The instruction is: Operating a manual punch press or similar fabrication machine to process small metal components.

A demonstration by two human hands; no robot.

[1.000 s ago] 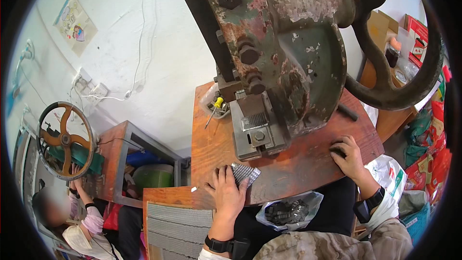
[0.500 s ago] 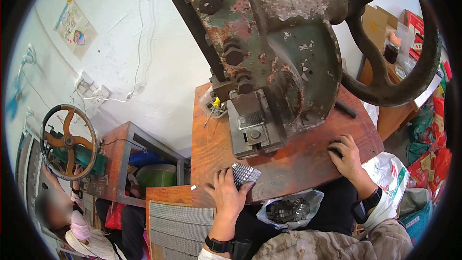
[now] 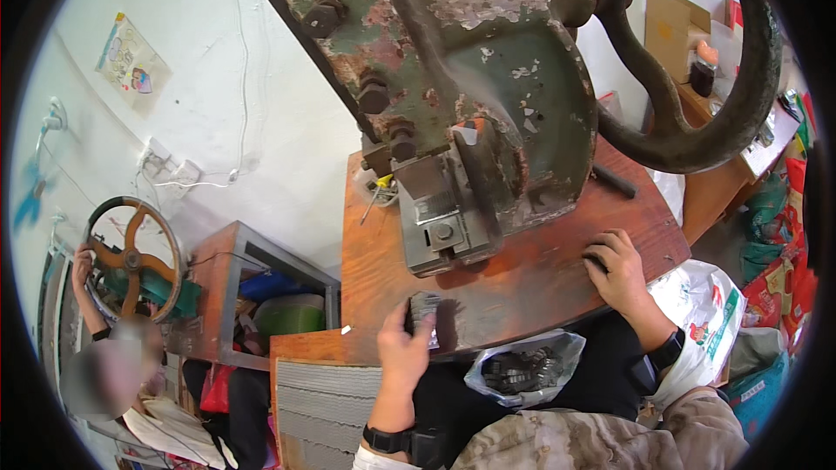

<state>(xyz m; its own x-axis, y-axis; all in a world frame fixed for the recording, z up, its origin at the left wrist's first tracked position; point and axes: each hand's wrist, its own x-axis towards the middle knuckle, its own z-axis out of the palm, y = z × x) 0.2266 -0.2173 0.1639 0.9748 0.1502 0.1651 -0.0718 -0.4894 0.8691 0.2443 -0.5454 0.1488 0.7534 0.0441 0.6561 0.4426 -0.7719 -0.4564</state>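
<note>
My left hand (image 3: pixel 402 350) grips a small ribbed grey metal block (image 3: pixel 424 313), tilted up at the near edge of the wooden table (image 3: pixel 522 296). Whether the block is one piece or a stack of small parts, I cannot make out. On the table's right side rests my right hand (image 3: pixel 620 271), its fingers curled; something dark shows between thumb and fingers, too unclear to name. Beyond both hands stands a worn green press (image 3: pixel 488 78), with a metal die block (image 3: pixel 446 231) at its foot. On my lap lies a clear plastic bag (image 3: pixel 527 370) holding dark metal pieces.
A dark bar (image 3: pixel 614 181) lies by the press base. Behind the die block is a tub with a yellow-handled screwdriver (image 3: pixel 374 196). A ridged grey sheet (image 3: pixel 326 400) lies left of my lap. Another person sits at a handwheel (image 3: pixel 132 257) far left. Bags (image 3: pixel 766 296) crowd the right.
My left hand has tilted the metal block from lying near flat to upright. The view has shifted, so the press appears further left. My right hand stays about where it was on the table.
</note>
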